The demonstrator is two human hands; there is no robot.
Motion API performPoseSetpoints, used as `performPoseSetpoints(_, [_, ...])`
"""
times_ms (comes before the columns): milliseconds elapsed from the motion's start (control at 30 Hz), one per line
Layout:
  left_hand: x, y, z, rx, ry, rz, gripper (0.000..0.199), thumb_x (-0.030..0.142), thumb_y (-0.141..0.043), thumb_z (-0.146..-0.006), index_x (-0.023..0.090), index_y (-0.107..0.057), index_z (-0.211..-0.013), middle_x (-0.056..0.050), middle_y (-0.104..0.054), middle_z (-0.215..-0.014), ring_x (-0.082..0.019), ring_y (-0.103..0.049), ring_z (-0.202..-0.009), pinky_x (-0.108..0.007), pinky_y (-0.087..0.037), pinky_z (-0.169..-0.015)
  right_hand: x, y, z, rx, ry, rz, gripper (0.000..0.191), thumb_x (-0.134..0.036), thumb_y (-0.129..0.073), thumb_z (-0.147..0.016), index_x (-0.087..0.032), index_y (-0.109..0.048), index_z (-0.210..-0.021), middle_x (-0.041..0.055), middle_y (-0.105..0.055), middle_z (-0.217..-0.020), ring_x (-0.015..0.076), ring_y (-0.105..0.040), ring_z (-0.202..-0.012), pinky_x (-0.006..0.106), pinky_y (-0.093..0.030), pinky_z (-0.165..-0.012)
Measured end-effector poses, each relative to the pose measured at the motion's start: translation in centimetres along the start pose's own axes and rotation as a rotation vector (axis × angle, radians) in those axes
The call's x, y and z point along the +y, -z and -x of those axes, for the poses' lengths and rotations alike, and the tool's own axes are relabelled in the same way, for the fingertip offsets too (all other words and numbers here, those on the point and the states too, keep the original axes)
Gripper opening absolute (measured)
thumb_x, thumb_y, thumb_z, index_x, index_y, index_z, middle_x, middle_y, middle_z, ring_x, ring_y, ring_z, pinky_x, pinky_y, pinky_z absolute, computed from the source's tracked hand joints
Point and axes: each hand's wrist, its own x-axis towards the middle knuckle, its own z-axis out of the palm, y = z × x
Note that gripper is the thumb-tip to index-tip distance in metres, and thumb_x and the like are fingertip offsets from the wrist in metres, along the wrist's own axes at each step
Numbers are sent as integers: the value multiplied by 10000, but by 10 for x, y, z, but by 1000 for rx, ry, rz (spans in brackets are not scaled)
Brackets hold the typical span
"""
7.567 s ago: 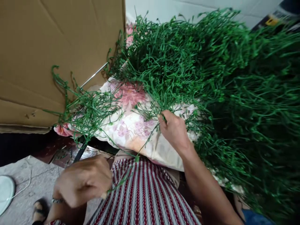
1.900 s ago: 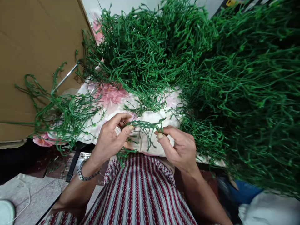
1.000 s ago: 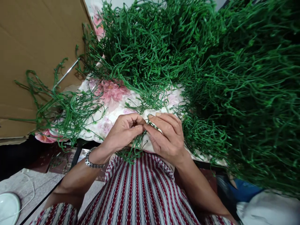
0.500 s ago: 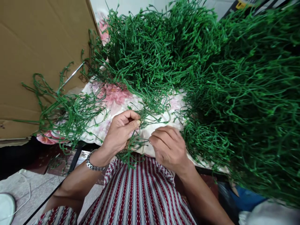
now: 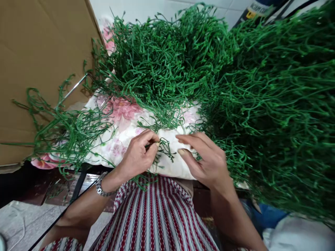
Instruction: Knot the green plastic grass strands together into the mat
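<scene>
My left hand (image 5: 142,153) pinches a small green plastic-looking stem sprig (image 5: 166,149) between thumb and fingertips, over a floral cloth (image 5: 178,167). The sprig's thin branched ends stick out to the right. Just right of it, my right hand (image 5: 205,157) is held with thumb and fingers apart and nothing between them. Several more green stems (image 5: 143,179) lie below my left hand, against the striped garment on my lap. A big heap of the same green stems (image 5: 167,66) rises behind both hands.
More stems pile up at the right (image 5: 282,115). A looser bunch (image 5: 78,132) lies at the left, near a thin metal rod (image 5: 72,90). A cardboard sheet (image 5: 44,69) stands at the left. At the top right is a dark bottle with a label (image 5: 255,10).
My right hand has opened from closed fingers and moved right. My left hand has shifted slightly, and the sprig in it now points right. The whole view has moved a little.
</scene>
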Motion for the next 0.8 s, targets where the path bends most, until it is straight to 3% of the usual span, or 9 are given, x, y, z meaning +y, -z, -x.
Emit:
performPoseSetpoints(100, [1, -2, -2, -9, -46, 6, 59, 130, -478, -775, 160, -514, -738, 8, -490, -722, -94, -464, -657, -215, -382, -613, 12, -22, -12, -71, 21, -120, 295, -226, -570, -802, -146, -557, -1086, 93, -604, -1012, 178, -543, -952, 344, -465, -822])
performPoseSetpoints(200, [1, -2, -3, -12, -49, 31, 65, 141, -483, -784, 157, -510, -728, 18, -474, -698, -82, -456, -628, -197, -374, -582, 18, -35, -15, -86, 64, -189, 184, -222, -552, -818, -154, -592, -984, 73, -628, -935, 161, -560, -896, 333, -469, -802])
performPoseSetpoints(467, [-2, 3, -6, -76, -170, -41, 109, 177, -507, -796, 149, -597, -741, 4, -584, -663, -84, -524, -609, -180, -405, -572, 20, -35, -13, -62, 38, -265, 126, -207, -574, -802, -147, -571, -912, 68, -619, -875, 155, -576, -856, 307, -475, -766])
performPoseSetpoints(633, [-5, 3, -7, -126, -177, -82, 147, 180, -493, -806, 139, -612, -729, 2, -584, -629, -73, -499, -553, -168, -380, -513, 19, -39, -11, -130, -24, -392, 177, -204, -500, -849, -154, -478, -1017, 64, -585, -953, 124, -580, -882, 258, -484, -775])
performPoseSetpoints(800, [-6, 6, -3, -178, -164, -151, 172, 197, -459, -822, 136, -596, -738, 17, -531, -584, -61, -432, -499, -173, -337, -483, 18, -38, -9, -193, 57, -203, 205, -193, -434, -873, -129, -468, -1065, 70, -584, -912, 129, -558, -825, 250, -466, -709])
